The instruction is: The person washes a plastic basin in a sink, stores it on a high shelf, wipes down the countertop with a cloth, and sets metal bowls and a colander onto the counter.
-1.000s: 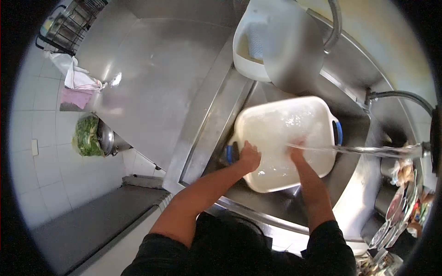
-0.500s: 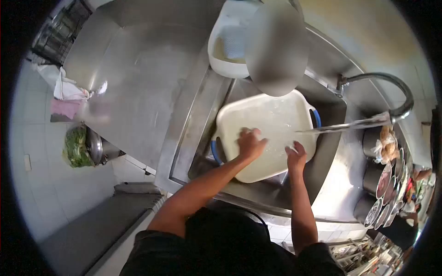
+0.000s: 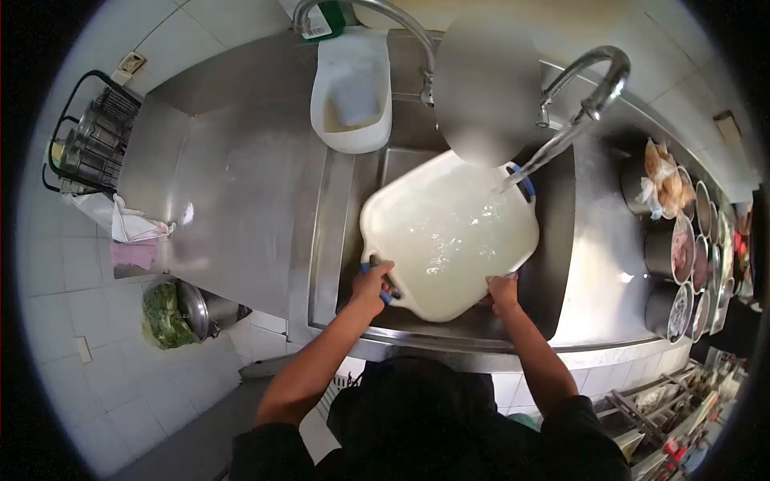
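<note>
The left hand (image 3: 370, 289) has just closed round the blue handle (image 3: 387, 297) of the cream rectangular plastic tub (image 3: 370, 218) inside the grey steel sink (image 3: 553, 240); the right hand (image 3: 503, 294) grips the edge nearest the sink's front, seemingly steadying it.

Kitchen corner, steel and white tile. Left: wall (image 3: 60, 276) in pale square tiles, thin grey joints, one small cream fitting (image 3: 83, 349) on it. Same tile far side, upper left, with a socket (image 3: 132, 62). Behind the sink, a pale yellow panel (image 3: 497, 14); tile again at upper right, plus a brownish box (image 3: 728, 130).

Table (image 3: 241, 184) steel, scuffed, raised edge at left; sink (image 3: 553, 297) set into it, more bare steel to the right. White tile facing (image 3: 521, 386) below the front edge. Lower left, a dark grey surface (image 3: 180, 433), type unclear.

Light: bright glare on right-hand steel, smaller glint left; source out of view.
</note>
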A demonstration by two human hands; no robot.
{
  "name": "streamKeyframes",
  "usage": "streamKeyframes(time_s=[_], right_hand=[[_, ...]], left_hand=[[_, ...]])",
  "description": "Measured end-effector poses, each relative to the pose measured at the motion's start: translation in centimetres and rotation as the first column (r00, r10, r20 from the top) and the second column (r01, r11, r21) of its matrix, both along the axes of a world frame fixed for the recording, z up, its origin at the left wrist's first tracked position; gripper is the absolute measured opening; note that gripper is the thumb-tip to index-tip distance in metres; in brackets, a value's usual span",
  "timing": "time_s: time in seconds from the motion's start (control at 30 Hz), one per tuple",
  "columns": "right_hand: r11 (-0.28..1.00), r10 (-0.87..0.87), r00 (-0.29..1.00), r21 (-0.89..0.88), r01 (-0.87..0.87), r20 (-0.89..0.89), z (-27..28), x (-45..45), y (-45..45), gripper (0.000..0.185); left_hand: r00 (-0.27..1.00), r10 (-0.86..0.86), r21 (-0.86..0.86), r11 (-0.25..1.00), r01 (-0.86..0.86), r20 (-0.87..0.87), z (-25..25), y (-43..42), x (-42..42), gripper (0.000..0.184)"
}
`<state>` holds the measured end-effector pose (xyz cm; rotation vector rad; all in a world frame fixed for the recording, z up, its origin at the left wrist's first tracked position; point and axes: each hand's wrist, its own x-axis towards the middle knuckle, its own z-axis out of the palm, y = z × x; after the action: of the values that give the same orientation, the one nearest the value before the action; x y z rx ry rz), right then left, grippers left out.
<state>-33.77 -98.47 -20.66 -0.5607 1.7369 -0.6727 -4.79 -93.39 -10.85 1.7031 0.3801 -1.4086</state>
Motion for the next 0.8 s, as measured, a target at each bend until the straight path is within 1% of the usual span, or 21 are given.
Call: streamKeyframes(time_s=[0.07,0.1,0.2,0.27,0.3,0.37,0.43,0.5,0.6,0.7,0.8], right_hand=[[0.997,-0.03,0.999,-0.065,0.032,0.038,-0.8,0.1,0.1,0.041],[0.995,-0.092,0.993,-0.043,0.095,0.077,-0.6,0.8,0.0,0.04],[0.999,-0.033,0.997,-0.034,0.036,0.07,1.1,0.8,-0.1,0.052],[0.993,-0.023,0.997,-0.115,0.031,0.072,-1.1,0.2,-0.1,0.049],[0.988,-0.017,0.997,-0.149,0.028,0.071,-0.7,0.2,0.1,0.048],[0.977,-0.174,0.951,-0.073,0.198,0.257,0.4,0.0,0.0,0.042],[0.98,-0.192,0.941,0.003,0.2,0.278,1.2,-0.1,0.2,0.037],[0.997,-0.057,0.986,0.063,0.048,0.154,1.3,-0.1,0.2,0.031],[0.972,-0.127,0.96,0.223,0.071,0.25,1.3,-0.1,0.0,0.031],[0.976,-0.052,0.912,0.213,-0.04,0.406,-0.1,-0.3,0.4,0.033],[0.958,0.068,0.869,0.212,-0.194,0.49,-2.3,0.3,1.2,0.036]], left_hand=[[0.998,-0.061,-0.069,0.996,0.061,0.013,2.6,-0.2,0.0,0.022],[0.998,-0.056,-0.095,0.994,0.057,0.014,3.7,0.1,-0.2,0.023],[0.999,-0.036,-0.184,0.982,0.035,-0.002,6.3,-0.8,-1.2,0.026],[0.999,0.004,-0.215,0.977,-0.013,-0.04,7.3,-1.3,-1.8,0.03],[0.999,-0.008,-0.242,0.97,-0.006,-0.054,7.5,-1.3,-2.0,0.031],[0.996,-0.023,-0.308,0.951,-0.004,-0.081,7.9,-2.1,-2.3,0.033],[0.991,-0.059,-0.342,0.94,0.014,-0.122,8.8,-3.2,-2.7,0.032],[0.988,-0.086,-0.369,0.929,0.033,-0.129,10.5,-4.5,-3.3,0.03],[0.986,-0.095,-0.387,0.921,0.035,-0.138,12.5,-5.7,-4.3,0.027],[0.98,-0.122,-0.466,0.884,0.036,-0.155,14.0,-7.1,-5.6,0.024],[0.982,-0.122,-0.447,0.893,0.047,-0.142,14.7,-6.6,-6.3,0.022]])
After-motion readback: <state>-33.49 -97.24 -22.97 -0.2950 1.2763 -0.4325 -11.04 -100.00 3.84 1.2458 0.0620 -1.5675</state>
